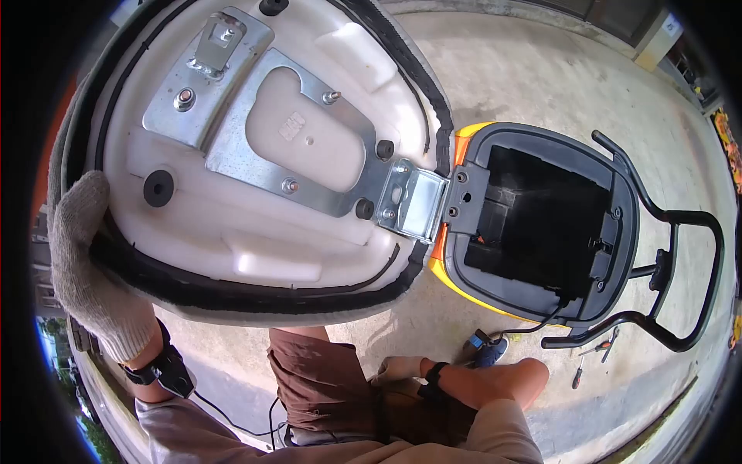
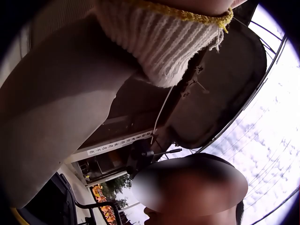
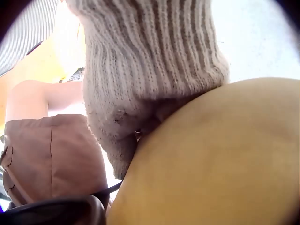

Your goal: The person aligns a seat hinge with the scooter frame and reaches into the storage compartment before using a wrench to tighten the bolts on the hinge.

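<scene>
A scooter seat is flipped up, its white plastic underside facing me with a metal bracket plate bolted on. At its left rim my left hand, in a knitted glove, grips the edge, thumb on the underside and fingers hidden behind. The left wrist view shows the glove's cuff beside the seat's smooth grey cover. A hinge joins the seat to the yellow and black scooter body. Down by my legs, my gloved right hand rests with loosely bent fingers close against bare skin.
Under the hinge side lies the open black storage box, with a black tubular rear rack beyond it. Hand tools lie on the concrete floor, near a blue shoe. Another person shows in the left wrist view.
</scene>
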### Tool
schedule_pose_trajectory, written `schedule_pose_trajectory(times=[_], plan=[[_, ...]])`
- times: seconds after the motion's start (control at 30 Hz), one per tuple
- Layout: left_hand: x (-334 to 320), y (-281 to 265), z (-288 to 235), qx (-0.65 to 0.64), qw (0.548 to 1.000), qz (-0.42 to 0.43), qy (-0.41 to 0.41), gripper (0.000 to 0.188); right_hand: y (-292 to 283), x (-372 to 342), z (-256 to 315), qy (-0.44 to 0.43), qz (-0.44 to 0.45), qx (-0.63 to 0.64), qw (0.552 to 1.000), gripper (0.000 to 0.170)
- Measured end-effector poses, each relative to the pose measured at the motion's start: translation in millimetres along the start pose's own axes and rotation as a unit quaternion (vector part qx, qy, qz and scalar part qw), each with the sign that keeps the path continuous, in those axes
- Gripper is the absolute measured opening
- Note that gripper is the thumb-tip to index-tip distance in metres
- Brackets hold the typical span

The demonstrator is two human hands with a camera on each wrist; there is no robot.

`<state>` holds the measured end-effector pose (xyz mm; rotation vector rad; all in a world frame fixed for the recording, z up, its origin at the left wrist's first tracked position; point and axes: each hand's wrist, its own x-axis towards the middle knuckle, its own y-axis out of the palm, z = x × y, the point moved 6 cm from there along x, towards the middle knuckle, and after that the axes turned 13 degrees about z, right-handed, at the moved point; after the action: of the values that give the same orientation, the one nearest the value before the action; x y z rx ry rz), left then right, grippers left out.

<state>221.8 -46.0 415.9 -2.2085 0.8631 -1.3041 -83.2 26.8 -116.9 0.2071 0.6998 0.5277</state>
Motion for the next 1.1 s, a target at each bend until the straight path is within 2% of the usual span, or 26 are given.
schedule_pose_trajectory(times=[0.03, 0.07, 0.1, 0.13, 0.17, 0.2, 0.23, 0.3, 0.4, 0.47, 0.53, 0.57, 0.63, 0.67, 0.7, 0.77, 0.8, 0.83, 0.9, 0.93, 0.97, 1.03, 1.1], plan=[[-3.3, 3.1, -2.2, -0.006, 1.000, 0.001, 0.003, 0.032, 0.4, 2.9, -3.5, 0.025, 0.005, -0.032, 0.999, 0.058], [-7.2, 5.4, 1.0, -0.060, 0.997, -0.035, -0.033, 0.033, 3.8, 8.5, -9.0, 0.071, 0.040, -0.080, 0.993, 0.065], [-12.4, 7.8, 7.8, -0.115, 0.989, -0.070, -0.068, 0.033, 5.3, 10.2, -8.0, 0.071, 0.028, -0.077, 0.994, 0.065], [-16.1, 9.5, 12.8, -0.107, 0.993, -0.037, -0.028, 0.029, 14.2, 8.7, -9.3, 0.099, 0.025, -0.063, 0.993, 0.070], [-21.3, 7.3, 23.5, -0.113, 0.993, -0.036, -0.027, 0.029, 23.8, 12.8, -16.4, 0.128, 0.025, -0.049, 0.990, 0.076], [-20.2, 7.1, 19.2, -0.035, 0.998, -0.006, 0.046, 0.027, 27.9, 37.3, -30.8, 0.132, 0.058, -0.152, 0.978, 0.087], [-19.5, 7.5, 13.8, 0.044, 0.992, 0.029, 0.119, 0.026, 36.8, 44.0, -34.0, 0.131, 0.062, -0.145, 0.979, 0.087], [-11.7, 4.3, 19.8, 0.075, 0.978, 0.076, 0.180, 0.028, 38.0, 46.1, -33.5, 0.115, 0.074, -0.071, 0.988, 0.089], [-11.8, 2.3, 19.9, 0.128, 0.968, 0.063, 0.208, 0.027, 42.3, 30.8, 0.2, 0.137, 0.076, -0.097, 0.983, 0.086], [-11.7, -6.0, 22.5, 0.130, 0.972, 0.036, 0.194, 0.028, 37.4, 42.5, -3.9, 0.144, 0.072, -0.123, 0.979, 0.084], [-11.0, -15.0, 24.4, 0.131, 0.974, 0.026, 0.183, 0.028, 35.7, 72.3, -27.5, 0.118, 0.056, -0.111, 0.985, 0.071], [-10.1, -18.7, 25.6, 0.131, 0.975, 0.033, 0.176, 0.028, 35.9, 77.4, -27.3, 0.105, 0.065, -0.097, 0.988, 0.071], [-8.2, -26.3, 27.6, 0.127, 0.977, 0.047, 0.164, 0.029, 32.2, 74.2, -10.9, 0.024, 0.113, -0.085, 0.990, 0.058], [-7.8, -31.2, 28.4, 0.125, 0.978, 0.045, 0.160, 0.029, 30.4, 66.8, 3.4, -0.045, 0.091, -0.072, 0.992, 0.052], [-7.4, -35.2, 29.0, 0.127, 0.980, 0.046, 0.149, 0.030, 38.9, 68.8, 4.6, -0.053, 0.099, -0.061, 0.992, 0.052], [-7.3, -45.8, 31.8, 0.129, 0.982, 0.038, 0.130, 0.031, 45.5, 72.2, 17.1, -0.133, 0.100, 0.019, 0.986, 0.051], [-7.3, -50.0, 32.0, 0.131, 0.984, 0.028, 0.121, 0.032, 42.0, 60.0, 28.6, -0.137, 0.064, 0.042, 0.988, 0.049], [-7.5, -55.1, 33.4, 0.132, 0.985, 0.018, 0.113, 0.032, 40.5, 50.4, 37.2, -0.140, 0.066, 0.046, 0.987, 0.049], [-7.5, -61.6, 35.4, 0.135, 0.987, 0.001, 0.090, 0.033, 16.6, 28.6, 42.8, -0.092, -0.061, 0.015, 0.994, 0.050], [-7.5, -63.9, 36.4, 0.136, 0.987, -0.011, 0.079, 0.034, 2.7, 5.3, 53.5, -0.054, -0.029, 0.021, 0.998, 0.051], [-6.5, -61.3, 33.8, 0.136, 0.988, -0.010, 0.079, 0.034, -9.8, -13.8, 59.2, -0.029, -0.037, 0.020, 0.999, 0.051], [-6.5, -49.7, 30.7, 0.085, 0.993, -0.079, 0.001, 0.035, -21.8, -9.2, 44.6, 0.009, 0.000, 0.029, 1.000, 0.050], [-11.8, -27.7, 24.2, 0.023, 0.983, -0.169, -0.066, 0.035, -31.4, 2.7, 33.0, -0.015, -0.023, -0.009, 1.000, 0.048]])
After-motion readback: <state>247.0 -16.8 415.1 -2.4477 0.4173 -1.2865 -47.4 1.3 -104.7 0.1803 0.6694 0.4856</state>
